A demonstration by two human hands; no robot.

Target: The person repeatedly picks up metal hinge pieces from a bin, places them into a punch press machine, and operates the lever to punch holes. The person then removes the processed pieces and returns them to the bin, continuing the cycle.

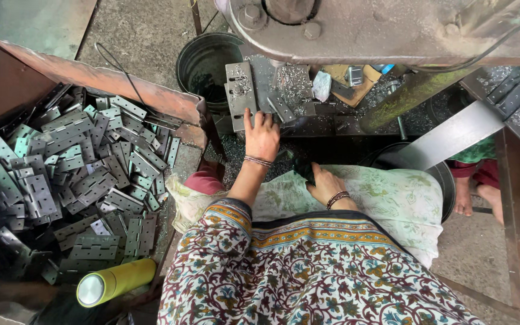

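Left hand (262, 135) on hinge plate (240, 90), long axis pointing away.

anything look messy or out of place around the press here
Yes. Metal shavings are strewn over the press bed beside the left hand, which rests on a hinge plate. A yellow-green bottle lies on its side against the heaped hinges in the rusty tray.

a rusty metal tray (91, 75) holds a heap of grey hinges (73, 174), with a yellow-green bottle (115, 281) lying at its near edge.
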